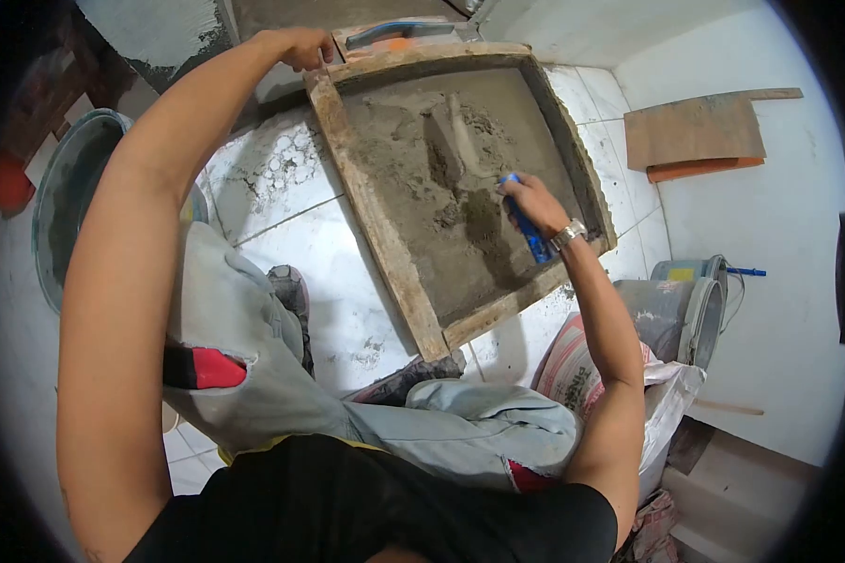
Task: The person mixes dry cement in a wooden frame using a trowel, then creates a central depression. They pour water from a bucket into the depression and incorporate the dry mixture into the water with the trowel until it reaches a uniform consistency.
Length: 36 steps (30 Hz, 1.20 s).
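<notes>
My right hand (535, 205) is wrapped round the blue handle of a trowel (538, 244) over wet grey mortar (385, 159). A narrow mortar-coated part, apparently the trowel's blade, lies in the mix ahead of the handle. The mortar fills a shallow wooden mixing box (377, 220) on the tiled floor, with a dark furrow and lumps near its middle. At the box's far left corner, my left hand (305, 49) has its fingers curled down over the wooden edge. Just right of that hand, a float with a blue handle (394, 34) sits on a board beyond the far rim.
A large bucket (52, 206) stands at my left. On the right are grey buckets (662, 305) and a printed sack (573, 361). A brown board (695, 136) leans by the white wall. My shoes (408, 375) are close to the box's near left side.
</notes>
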### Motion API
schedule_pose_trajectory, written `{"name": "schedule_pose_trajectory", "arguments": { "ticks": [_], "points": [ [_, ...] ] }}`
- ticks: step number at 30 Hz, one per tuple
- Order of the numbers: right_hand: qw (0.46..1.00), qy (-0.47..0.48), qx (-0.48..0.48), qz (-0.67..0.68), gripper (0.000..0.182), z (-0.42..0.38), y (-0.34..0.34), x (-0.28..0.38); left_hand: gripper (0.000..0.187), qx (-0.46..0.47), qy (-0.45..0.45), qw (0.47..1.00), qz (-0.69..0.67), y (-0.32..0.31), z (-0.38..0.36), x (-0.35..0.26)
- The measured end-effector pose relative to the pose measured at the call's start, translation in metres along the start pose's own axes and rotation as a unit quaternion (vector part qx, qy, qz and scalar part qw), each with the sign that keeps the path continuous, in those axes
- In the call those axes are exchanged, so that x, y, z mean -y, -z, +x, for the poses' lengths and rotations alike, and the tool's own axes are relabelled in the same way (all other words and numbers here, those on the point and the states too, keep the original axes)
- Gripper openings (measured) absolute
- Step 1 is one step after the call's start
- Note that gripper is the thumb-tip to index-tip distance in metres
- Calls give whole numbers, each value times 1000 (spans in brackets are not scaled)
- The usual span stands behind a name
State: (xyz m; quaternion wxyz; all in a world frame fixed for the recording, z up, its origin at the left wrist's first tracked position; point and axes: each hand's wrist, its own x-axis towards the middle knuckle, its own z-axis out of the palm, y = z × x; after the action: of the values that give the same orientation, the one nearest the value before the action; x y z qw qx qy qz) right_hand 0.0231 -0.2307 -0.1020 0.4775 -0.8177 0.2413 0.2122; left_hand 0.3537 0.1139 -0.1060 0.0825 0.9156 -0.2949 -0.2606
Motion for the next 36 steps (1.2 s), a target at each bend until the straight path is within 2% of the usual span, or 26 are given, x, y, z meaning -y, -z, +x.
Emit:
{"name": "schedule_pose_trajectory", "arguments": {
  "ticks": [2, 3, 5, 6, 8, 9, 14, 16, 20, 24, 26, 27, 32, 36],
  "points": [
    [990, -75, 78, 85, 25, 3, -21, 1, 38, 9, -4, 1000, 1, -2, 4, 5],
    [990, -77, 75, 88, 25, 6, -29, 3, 38, 9, 1, 1000, 5, -2, 5, 5],
    [951, -128, 229, 164, 25, 14, -43, 10, 38, 6, 4, 1000, 11, -1, 5, -3],
    [951, -125, 229, 164, 25, 22, -50, 8, 38, -1, -7, 1000, 13, 0, 2, -11],
    [909, -164, 330, 197, 26, 41, -68, 2, 38, -11, -11, 1000, 16, 3, 1, -17],
    [906, -167, 342, 185, 28, 46, -75, 2, 37, -10, -26, 1000, 9, 1, 6, -14],
    [946, -125, 272, 126, 29, 62, -114, 6, 37, 0, -28, 999, -16, -1, 8, -10],
    [977, -77, 176, 94, 31, 64, -125, 10, 39, 3, -21, 1000, -12, 2, 1, -13],
    [975, -99, 131, 153, 32, 51, -123, 7, 41, 7, -1, 1000, -4, 6, -4, -13],
    [957, -132, 127, 225, 32, 25, -103, 4, 41, -10, 3, 1000, -6, 9, -14, -9],
    [952, -150, 132, 234, 30, 16, -99, 12, 34, -32, 5, 999, -21, 7, -10, -5],
    [951, -102, 151, 251, 30, 28, -104, 8, 34, -29, 2, 999, -16, 3, -2, -1],
    [965, -82, 196, 156, 30, 71, -127, 52, 38, 16, -27, 999, -21, 6, 10, -20],
    [965, -55, 172, 190, 30, 100, -147, 65, 38, 5, -67, 997, -26, 7, 14, -28]
  ]
}}
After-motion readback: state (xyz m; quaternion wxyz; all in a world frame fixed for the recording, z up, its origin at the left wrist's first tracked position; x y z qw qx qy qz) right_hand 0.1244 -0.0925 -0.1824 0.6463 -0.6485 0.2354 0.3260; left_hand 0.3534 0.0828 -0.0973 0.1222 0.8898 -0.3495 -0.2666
